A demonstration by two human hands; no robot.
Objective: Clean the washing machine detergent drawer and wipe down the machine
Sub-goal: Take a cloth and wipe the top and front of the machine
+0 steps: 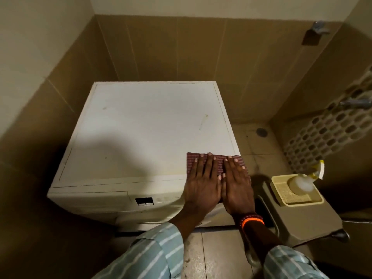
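Note:
A white front-loading washing machine [141,127] stands in a tiled corner, seen from above. On the near right corner of its top lies a folded maroon checked cloth [219,163]. My left hand [203,184] and my right hand [236,184] press flat on the cloth side by side, fingers straight and pointing away from me. The machine's front panel with a small dark display [144,201] shows below the top's edge. The detergent drawer front sits shut at the panel's left [88,198].
To the right of the machine, a beige stool [302,220] carries a cream tray [280,195] with a white spray bottle [302,183]. A floor drain [261,132] lies beyond. Taps stick out of the right wall. Tiled walls close in behind and left.

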